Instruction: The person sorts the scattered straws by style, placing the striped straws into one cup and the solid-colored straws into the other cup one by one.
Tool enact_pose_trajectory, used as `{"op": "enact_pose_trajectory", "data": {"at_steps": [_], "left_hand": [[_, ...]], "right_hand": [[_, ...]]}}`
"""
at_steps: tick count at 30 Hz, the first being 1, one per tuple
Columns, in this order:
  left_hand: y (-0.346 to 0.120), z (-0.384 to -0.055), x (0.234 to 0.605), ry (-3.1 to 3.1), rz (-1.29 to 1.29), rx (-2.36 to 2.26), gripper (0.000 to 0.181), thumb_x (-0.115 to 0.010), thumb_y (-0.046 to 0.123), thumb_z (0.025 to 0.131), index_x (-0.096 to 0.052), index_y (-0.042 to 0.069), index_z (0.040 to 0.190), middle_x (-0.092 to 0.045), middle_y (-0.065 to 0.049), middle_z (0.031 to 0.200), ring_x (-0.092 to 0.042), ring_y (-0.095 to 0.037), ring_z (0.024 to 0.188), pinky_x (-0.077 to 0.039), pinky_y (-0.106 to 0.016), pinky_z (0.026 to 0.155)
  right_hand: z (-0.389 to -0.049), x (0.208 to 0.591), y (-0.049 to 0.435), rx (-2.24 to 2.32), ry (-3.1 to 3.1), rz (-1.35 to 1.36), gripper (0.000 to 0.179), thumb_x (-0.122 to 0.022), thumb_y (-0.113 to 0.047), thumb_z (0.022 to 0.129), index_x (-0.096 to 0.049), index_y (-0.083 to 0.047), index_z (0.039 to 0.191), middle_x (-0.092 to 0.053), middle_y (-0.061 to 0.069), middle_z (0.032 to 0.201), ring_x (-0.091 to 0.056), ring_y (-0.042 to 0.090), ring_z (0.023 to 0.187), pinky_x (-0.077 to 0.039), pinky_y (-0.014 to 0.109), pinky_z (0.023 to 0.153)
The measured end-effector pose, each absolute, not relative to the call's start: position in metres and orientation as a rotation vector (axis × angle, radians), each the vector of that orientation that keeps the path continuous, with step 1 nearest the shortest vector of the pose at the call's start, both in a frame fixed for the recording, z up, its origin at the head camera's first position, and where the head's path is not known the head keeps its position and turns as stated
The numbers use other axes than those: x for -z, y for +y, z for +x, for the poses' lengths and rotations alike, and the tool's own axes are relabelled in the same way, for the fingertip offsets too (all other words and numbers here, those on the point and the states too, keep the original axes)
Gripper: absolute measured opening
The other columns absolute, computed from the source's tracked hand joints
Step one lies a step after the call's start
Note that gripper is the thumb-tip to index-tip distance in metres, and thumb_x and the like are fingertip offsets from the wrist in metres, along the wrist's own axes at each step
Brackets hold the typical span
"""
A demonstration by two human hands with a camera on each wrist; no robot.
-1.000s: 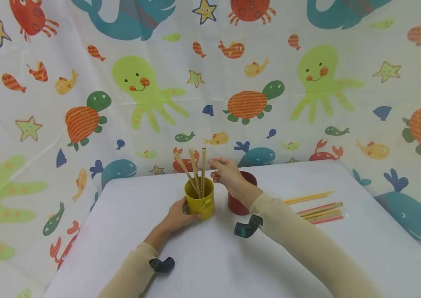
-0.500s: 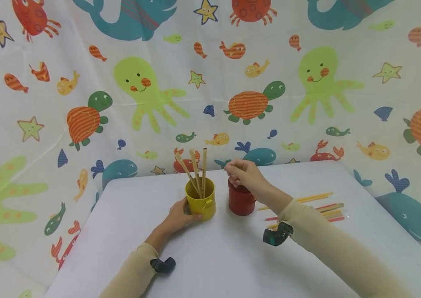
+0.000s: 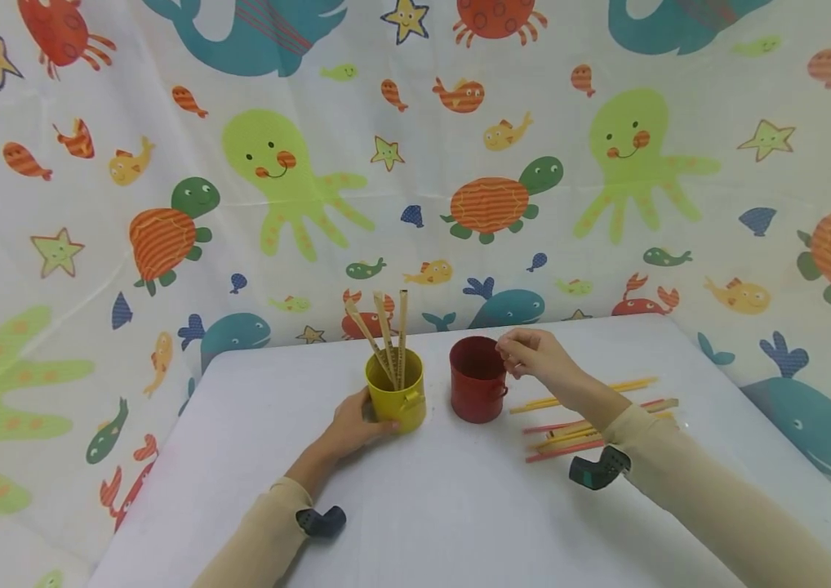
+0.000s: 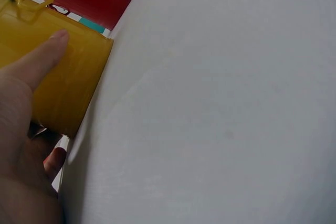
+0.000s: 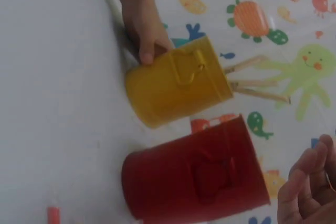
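Observation:
My left hand holds the lower side of a yellow metal cup, thumb along its front. The cup stands upright on the table, and several pale wooden sticks with small dark print lean out of it. To its right stands a red metal cup, its handle facing the right side. My right hand is in the air by the red cup's right rim. Its fingers are loosely bent, with nothing seen between them, as the right wrist view also shows at the fingers.
Right of the red cup lie several thin sticks, red, yellow and wood-coloured, partly under the right forearm. Two yellow sticks lie behind them. A white cloth with printed sea animals hangs behind the white table.
My right hand has moved rightward from beside the wooden sticks, over the red cup, to its right rim, uncovering that cup and the loose sticks. My left hand has stayed on the yellow cup.

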State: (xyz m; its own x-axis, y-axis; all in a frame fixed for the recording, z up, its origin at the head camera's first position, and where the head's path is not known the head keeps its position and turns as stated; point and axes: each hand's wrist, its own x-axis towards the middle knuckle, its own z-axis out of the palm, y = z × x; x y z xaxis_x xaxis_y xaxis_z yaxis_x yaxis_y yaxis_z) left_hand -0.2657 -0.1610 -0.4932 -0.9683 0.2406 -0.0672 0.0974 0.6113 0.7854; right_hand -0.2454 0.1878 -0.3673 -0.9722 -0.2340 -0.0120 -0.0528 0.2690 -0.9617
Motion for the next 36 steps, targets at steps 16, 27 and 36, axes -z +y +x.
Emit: {"op": "enact_pose_trajectory", "data": {"at_steps": [16,27,36], "left_hand": [[-0.161,-0.266,0.491,2.672,0.284,-1.268,0.095,-0.084,0.045,0.08,-0.038,0.011,0.156,-0.044,-0.012,0.159,-0.034,-0.037,0.151,-0.025,-0.064,0.123],[-0.163,-0.265,0.493,2.681,0.294,-1.274,0.092,-0.084,0.042,0.08,-0.039,0.011,0.155,-0.044,-0.013,0.158,-0.035,-0.039,0.15,-0.024,-0.064,0.123],[-0.162,-0.267,0.493,2.66,0.281,-1.302,0.092,-0.084,0.043,0.08,-0.04,0.013,0.155,-0.045,-0.011,0.159,-0.035,-0.036,0.151,-0.025,-0.063,0.123]], "right_hand": [[-0.237,0.411,0.268,1.436,2.628,-0.297,0.039,-0.059,-0.029,0.103,-0.062,0.003,0.125,-0.065,0.017,0.106,-0.061,0.021,0.087,-0.056,0.029,0.075],[-0.233,0.435,0.313,1.257,2.634,-0.35,0.027,-0.066,-0.017,0.098,-0.07,0.002,0.117,-0.07,0.022,0.116,-0.063,0.019,0.086,-0.054,0.022,0.072],[-0.221,0.457,0.343,1.102,2.657,-0.318,0.019,-0.072,-0.014,0.093,-0.075,-0.002,0.107,-0.072,0.01,0.104,-0.055,0.006,0.082,-0.046,0.018,0.065]]}}
